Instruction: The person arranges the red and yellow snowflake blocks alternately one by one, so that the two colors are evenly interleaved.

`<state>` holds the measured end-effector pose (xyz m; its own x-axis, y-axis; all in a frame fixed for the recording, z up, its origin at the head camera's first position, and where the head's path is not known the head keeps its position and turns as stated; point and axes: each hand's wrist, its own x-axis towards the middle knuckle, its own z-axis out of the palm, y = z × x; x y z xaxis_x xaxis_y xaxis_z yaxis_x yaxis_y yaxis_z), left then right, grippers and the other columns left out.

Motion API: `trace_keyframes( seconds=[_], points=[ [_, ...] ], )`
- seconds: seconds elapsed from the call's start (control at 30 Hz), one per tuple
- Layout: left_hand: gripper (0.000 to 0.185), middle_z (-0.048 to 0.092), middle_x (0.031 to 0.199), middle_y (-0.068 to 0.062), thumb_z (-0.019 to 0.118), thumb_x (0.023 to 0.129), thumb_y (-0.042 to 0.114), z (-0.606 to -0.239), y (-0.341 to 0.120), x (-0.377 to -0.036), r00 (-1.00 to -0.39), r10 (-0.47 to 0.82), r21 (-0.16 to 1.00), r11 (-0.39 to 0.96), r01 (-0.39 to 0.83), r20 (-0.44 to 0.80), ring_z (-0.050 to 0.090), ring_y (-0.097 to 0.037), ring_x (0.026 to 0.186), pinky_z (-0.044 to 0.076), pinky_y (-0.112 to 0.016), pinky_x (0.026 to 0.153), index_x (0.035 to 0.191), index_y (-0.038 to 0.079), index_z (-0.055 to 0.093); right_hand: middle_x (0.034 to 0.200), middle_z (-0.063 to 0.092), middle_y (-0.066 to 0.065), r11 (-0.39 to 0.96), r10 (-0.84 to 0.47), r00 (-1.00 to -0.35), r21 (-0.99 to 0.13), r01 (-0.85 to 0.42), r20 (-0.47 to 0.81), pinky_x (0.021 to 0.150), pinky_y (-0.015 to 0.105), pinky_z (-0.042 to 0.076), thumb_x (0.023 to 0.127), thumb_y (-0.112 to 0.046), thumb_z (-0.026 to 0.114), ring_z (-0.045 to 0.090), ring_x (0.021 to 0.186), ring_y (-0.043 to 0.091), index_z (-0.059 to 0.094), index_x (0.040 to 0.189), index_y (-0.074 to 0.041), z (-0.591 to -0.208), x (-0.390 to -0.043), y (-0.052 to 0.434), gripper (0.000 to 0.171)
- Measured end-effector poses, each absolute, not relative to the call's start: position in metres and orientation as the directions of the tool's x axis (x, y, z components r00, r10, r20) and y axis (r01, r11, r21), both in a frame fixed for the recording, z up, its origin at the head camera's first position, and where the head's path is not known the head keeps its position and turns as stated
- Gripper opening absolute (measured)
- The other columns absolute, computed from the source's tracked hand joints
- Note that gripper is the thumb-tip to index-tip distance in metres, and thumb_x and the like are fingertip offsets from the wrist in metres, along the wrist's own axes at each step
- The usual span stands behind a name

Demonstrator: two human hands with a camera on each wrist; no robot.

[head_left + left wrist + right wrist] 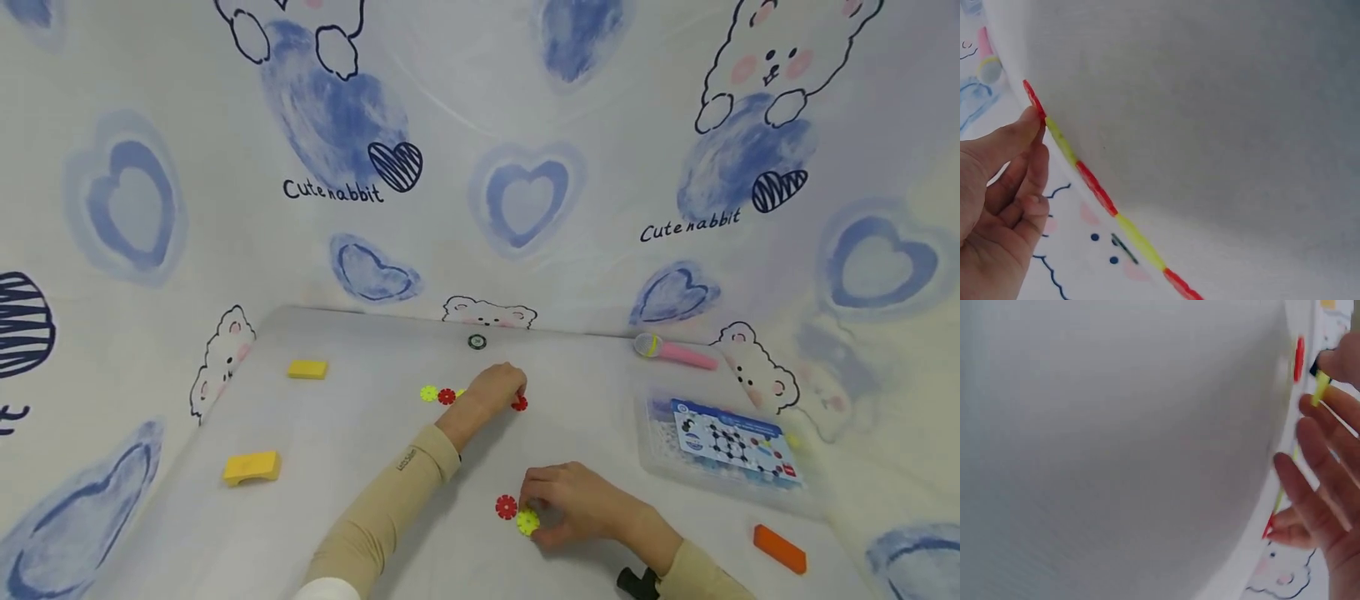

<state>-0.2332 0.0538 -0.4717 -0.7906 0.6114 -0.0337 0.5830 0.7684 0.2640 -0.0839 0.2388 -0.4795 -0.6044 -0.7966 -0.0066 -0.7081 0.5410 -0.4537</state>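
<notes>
a: i have the left hand (491, 390) out at the far chain of flat snowflake discs (442, 395), thumb tip on the end red disc (1034, 100), fingers loosely curled beside it. it touches more than it pinches, as far as the left wrist view shows.

b: and the right?

a: the right hand (581, 502) is nearer me, fingertips curled round a yellow disc (527, 522) that sits against a loose red disc (506, 506) on the table (360, 500). i call that a pinch on the yellow one.

b: how do they handle, do you think?

a: light, thin, stiff plastic, i judge. notched rims, so they slot edge to edge. lying flat they are hard to lift; i would take them by the rim between thumb and forefinger. a joined chain probably flexes at the joints and may pop apart if pulled from one end.

b: room to move?

a: open cloth between the two hands. the clear box (720, 450) lies to the right, an orange block (779, 548) near the front right edge, yellow blocks (251, 467) well off left. the backdrop wall rises just behind the chain.
</notes>
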Motion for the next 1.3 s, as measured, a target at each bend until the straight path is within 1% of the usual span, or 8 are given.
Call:
trace_keyframes(
  seconds=[0.23,0.5,0.63,0.77,0.9,1.07,1.2,1.3],
  points=[
    [0.01,0.079,0.106,-0.003,0.078,0.1,0.006,-0.471,0.056,-0.233,-0.8,0.6,0.269,0.775,0.572,-0.03,0.068,-0.014,0.093,0.061,-0.026,0.09,0.109,0.009,0.082,0.098,0.078,-0.008,0.527,-0.68,-0.7,-0.519,-0.673,0.218,0.061,0.013,0.05,0.088,-0.01,0.088,0.056,0.068,-0.006,0.081,0.117,-0.015,-0.481,-0.111,0.251,0.03],
    [0.009,0.079,0.103,-0.003,0.079,0.099,0.006,-0.474,0.056,-0.23,-0.806,0.59,0.293,0.78,0.553,-0.051,0.067,-0.016,0.093,0.061,-0.028,0.091,0.107,0.01,0.082,0.098,0.081,0.0,0.741,-0.5,-0.844,-0.407,-0.534,0.196,0.059,0.019,0.048,0.088,-0.014,0.089,0.049,0.062,-0.005,0.084,0.109,-0.01,-0.491,-0.161,0.265,0.022],
    [0.01,0.078,0.105,-0.003,0.079,0.099,0.006,-0.476,0.056,-0.229,-0.808,0.587,0.274,0.785,0.555,-0.045,0.067,-0.016,0.094,0.06,-0.028,0.092,0.108,0.01,0.082,0.101,0.083,0.005,0.803,-0.412,-0.883,-0.367,-0.469,0.226,0.059,0.022,0.047,0.087,-0.015,0.089,0.051,0.06,-0.001,0.084,0.107,-0.01,-0.488,-0.182,0.263,0.022],
    [0.01,0.078,0.105,-0.003,0.079,0.1,0.007,-0.472,0.056,-0.23,-0.805,0.592,0.274,0.781,0.561,-0.038,0.066,-0.016,0.094,0.06,-0.028,0.092,0.109,0.01,0.082,0.106,0.084,0.006,0.834,-0.37,-0.902,-0.348,-0.429,0.224,0.066,0.028,0.053,0.087,-0.016,0.09,0.059,0.063,0.007,0.085,0.107,-0.011,-0.485,-0.191,0.26,0.021],
    [0.008,0.079,0.104,-0.002,0.079,0.1,0.008,-0.473,0.055,-0.23,-0.808,0.589,0.276,0.782,0.559,-0.03,0.066,-0.016,0.094,0.06,-0.027,0.092,0.107,0.01,0.082,0.106,0.084,0.004,0.844,-0.393,-0.896,-0.306,-0.441,0.206,0.072,0.034,0.058,0.088,-0.018,0.09,0.07,0.074,0.012,0.086,0.106,-0.012,-0.49,-0.191,0.26,0.019],
    [0.011,0.079,0.108,-0.003,0.078,0.1,0.007,-0.471,0.054,-0.23,-0.81,0.586,0.279,0.782,0.557,-0.025,0.07,-0.018,0.101,0.06,-0.029,0.097,0.11,0.01,0.082,0.106,0.085,0.0,0.85,-0.393,-0.893,-0.284,-0.444,0.219,0.067,0.029,0.056,0.087,-0.022,0.092,0.069,0.072,0.009,0.087,0.102,-0.017,-0.492,-0.19,0.262,0.017],
    [0.011,0.079,0.109,-0.003,0.078,0.101,0.007,-0.47,0.056,-0.23,-0.807,0.59,0.266,0.783,0.563,-0.031,0.07,-0.018,0.102,0.06,-0.029,0.097,0.11,0.011,0.083,0.103,0.08,-0.006,0.853,-0.391,-0.9,-0.292,-0.432,0.19,0.069,0.026,0.055,0.086,-0.021,0.094,0.07,0.079,0.009,0.088,0.094,-0.021,-0.49,-0.19,0.262,0.01],
    [0.011,0.08,0.109,-0.002,0.078,0.101,0.009,-0.472,0.058,-0.23,-0.8,0.599,0.232,0.781,0.579,-0.02,0.07,-0.017,0.102,0.059,-0.028,0.097,0.11,0.011,0.083,0.097,0.076,-0.007,0.852,-0.42,-0.887,-0.253,-0.458,0.19,0.07,0.029,0.058,0.086,-0.02,0.094,0.072,0.081,0.012,0.088,0.091,-0.02,-0.489,-0.189,0.259,0.008]
  ],
)
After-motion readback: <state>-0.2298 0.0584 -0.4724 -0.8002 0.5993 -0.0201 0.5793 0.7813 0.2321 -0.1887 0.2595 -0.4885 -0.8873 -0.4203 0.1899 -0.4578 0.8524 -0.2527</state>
